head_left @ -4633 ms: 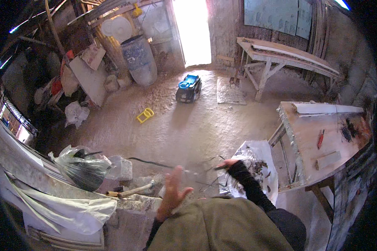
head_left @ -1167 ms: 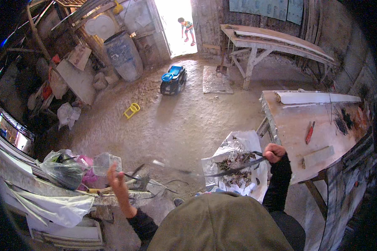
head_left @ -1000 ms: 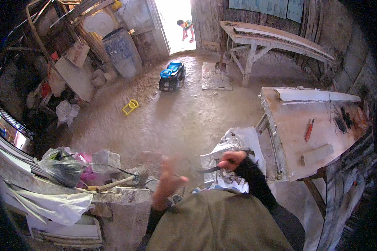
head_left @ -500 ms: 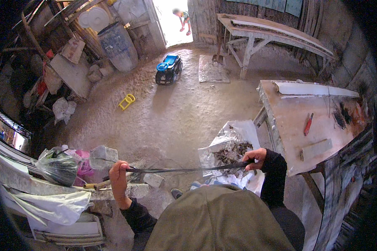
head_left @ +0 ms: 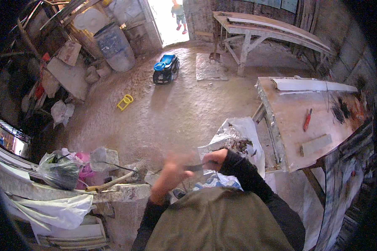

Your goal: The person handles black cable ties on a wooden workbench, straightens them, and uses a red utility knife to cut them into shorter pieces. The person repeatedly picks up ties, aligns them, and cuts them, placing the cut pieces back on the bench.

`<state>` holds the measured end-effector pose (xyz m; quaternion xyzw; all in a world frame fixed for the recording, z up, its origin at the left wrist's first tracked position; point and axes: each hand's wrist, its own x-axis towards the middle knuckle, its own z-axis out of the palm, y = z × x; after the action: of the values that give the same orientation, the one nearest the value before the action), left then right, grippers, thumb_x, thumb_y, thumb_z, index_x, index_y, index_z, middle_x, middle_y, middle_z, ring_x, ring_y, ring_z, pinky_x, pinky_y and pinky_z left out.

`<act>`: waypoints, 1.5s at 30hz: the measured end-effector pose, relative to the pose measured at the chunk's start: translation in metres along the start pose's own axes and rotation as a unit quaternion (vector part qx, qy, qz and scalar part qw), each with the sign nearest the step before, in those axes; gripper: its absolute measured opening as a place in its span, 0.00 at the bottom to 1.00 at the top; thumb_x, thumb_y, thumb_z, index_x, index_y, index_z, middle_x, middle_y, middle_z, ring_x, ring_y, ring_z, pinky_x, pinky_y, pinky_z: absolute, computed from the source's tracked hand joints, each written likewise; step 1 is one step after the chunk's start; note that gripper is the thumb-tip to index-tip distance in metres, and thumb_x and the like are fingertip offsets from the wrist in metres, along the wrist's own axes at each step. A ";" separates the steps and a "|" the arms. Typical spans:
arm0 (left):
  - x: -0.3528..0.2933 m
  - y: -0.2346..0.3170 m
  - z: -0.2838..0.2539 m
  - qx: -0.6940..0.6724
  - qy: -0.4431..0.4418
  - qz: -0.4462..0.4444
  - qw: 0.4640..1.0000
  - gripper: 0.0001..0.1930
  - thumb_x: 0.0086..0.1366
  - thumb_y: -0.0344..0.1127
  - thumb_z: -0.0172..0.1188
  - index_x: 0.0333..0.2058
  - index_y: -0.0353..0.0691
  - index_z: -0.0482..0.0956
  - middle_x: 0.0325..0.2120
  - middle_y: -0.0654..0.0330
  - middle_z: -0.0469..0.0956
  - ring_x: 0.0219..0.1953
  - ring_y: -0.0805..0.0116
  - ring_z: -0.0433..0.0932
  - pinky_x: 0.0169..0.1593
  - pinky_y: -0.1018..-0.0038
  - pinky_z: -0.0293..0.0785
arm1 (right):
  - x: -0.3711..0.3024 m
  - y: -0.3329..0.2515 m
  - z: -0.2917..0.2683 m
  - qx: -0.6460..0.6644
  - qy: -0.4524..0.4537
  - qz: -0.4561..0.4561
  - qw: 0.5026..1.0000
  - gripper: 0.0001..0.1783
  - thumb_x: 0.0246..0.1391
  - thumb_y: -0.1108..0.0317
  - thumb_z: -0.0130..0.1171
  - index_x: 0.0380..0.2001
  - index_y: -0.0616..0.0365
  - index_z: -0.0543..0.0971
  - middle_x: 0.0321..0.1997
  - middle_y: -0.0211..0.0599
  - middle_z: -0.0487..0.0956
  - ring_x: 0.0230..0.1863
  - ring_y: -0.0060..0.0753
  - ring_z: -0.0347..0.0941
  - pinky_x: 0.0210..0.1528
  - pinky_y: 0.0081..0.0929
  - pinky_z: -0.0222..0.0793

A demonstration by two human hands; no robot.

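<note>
My right hand is closed on one end of a thin dark strip in front of my chest. Blurred with motion, my left hand is raised just left of it, close to the strip's other end; whether it grips the strip cannot be told. Both hands hover above a white sack of dark scraps on the dirt floor. Dark sleeves cover both forearms.
A wooden workbench at right carries a red-handled tool and a wood block. A ledge at left holds plastic bags and a wooden-handled tool. Farther off: blue toy car, yellow object, blue barrel, a person in the doorway.
Half a second ago my hands were spread wide with the strip stretched between them. Now the left hand has swung in close to the right one.
</note>
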<state>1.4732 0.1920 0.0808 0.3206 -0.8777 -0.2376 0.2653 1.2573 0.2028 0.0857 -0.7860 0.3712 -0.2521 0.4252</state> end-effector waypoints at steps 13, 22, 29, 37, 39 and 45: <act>-0.029 -0.003 -0.052 -0.081 0.085 -0.051 0.992 0.10 0.47 0.33 0.56 0.21 0.33 0.66 0.16 0.53 0.64 0.18 0.54 0.65 0.21 0.70 0.61 | -0.001 0.009 0.044 0.184 -0.044 0.120 0.975 0.14 0.49 0.57 0.47 0.24 0.58 0.69 0.17 0.28 0.68 0.21 0.18 0.63 0.26 0.19 0.60; -0.078 -0.060 -0.083 -0.108 0.085 -0.097 0.986 0.12 0.53 0.36 0.51 0.19 0.33 0.65 0.14 0.55 0.60 0.16 0.59 0.61 0.21 0.73 0.58 | 0.005 0.122 0.115 0.248 0.057 0.150 0.955 0.10 0.44 0.71 0.51 0.33 0.62 0.71 0.29 0.33 0.74 0.32 0.22 0.68 0.36 0.19 0.63; -0.094 -0.130 -0.123 0.129 0.093 -0.110 0.981 0.14 0.52 0.41 0.50 0.34 0.38 0.68 0.27 0.53 0.68 0.31 0.56 0.67 0.36 0.69 0.63 | 0.070 -0.016 0.049 0.046 0.134 0.112 0.983 0.11 0.47 0.61 0.50 0.23 0.58 0.71 0.19 0.34 0.71 0.23 0.21 0.67 0.27 0.17 0.62; -0.041 -0.049 -0.068 -0.164 -0.018 0.018 0.986 0.23 0.48 0.30 0.52 0.46 0.38 0.62 0.38 0.52 0.68 0.41 0.58 0.68 0.41 0.70 0.65 | 0.086 -0.064 0.085 0.037 0.074 0.034 0.996 0.13 0.46 0.58 0.50 0.22 0.57 0.68 0.16 0.36 0.68 0.20 0.27 0.66 0.24 0.23 0.62; -0.043 -0.054 -0.050 -0.130 -0.007 0.021 0.991 0.14 0.49 0.24 0.48 0.38 0.37 0.69 0.32 0.53 0.71 0.33 0.60 0.72 0.34 0.75 0.68 | 0.069 -0.061 0.075 0.100 0.109 0.048 0.988 0.14 0.47 0.57 0.50 0.21 0.58 0.69 0.15 0.32 0.68 0.19 0.21 0.63 0.22 0.21 0.60; -0.013 -0.055 -0.049 -0.118 0.241 -0.164 0.949 0.09 0.54 0.27 0.43 0.32 0.38 0.72 0.23 0.59 0.72 0.24 0.70 0.70 0.26 0.77 0.64 | -0.067 -0.021 0.013 0.190 0.202 0.131 0.952 0.16 0.47 0.57 0.49 0.16 0.57 0.69 0.15 0.24 0.66 0.19 0.14 0.59 0.20 0.15 0.55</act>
<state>1.5363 0.1512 0.0808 0.4744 -0.6888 -0.2954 0.4618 1.2343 0.2704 0.0919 -0.5678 0.4941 -0.4134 0.5123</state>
